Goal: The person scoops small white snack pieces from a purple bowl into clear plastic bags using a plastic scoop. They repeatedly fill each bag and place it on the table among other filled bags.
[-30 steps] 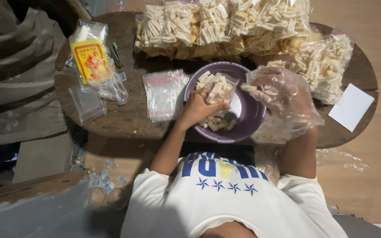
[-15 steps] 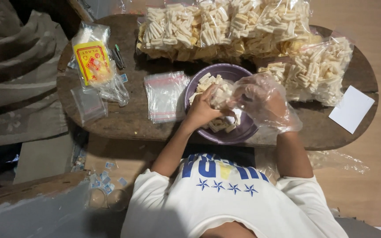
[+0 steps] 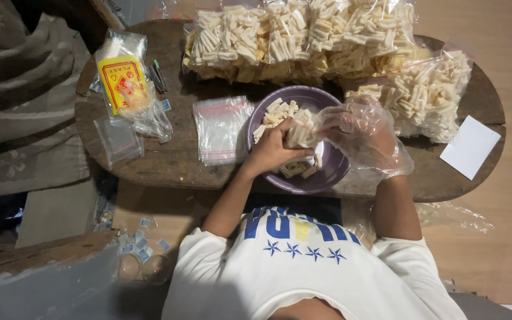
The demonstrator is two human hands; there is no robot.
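Over the purple bowl [image 3: 321, 178], I am watching the bare left hand [image 3: 271, 151] and the plastic-gloved right hand [image 3: 360, 136] closing together on one small bag of pale snack sticks [image 3: 302, 129]. Filled bags [image 3: 303, 35] are lying heaped beyond the bowl (many, by the look of it), while loose sticks [image 3: 296, 168] are sitting inside it and empty zip bags [image 3: 220, 127] are waiting just left of it.
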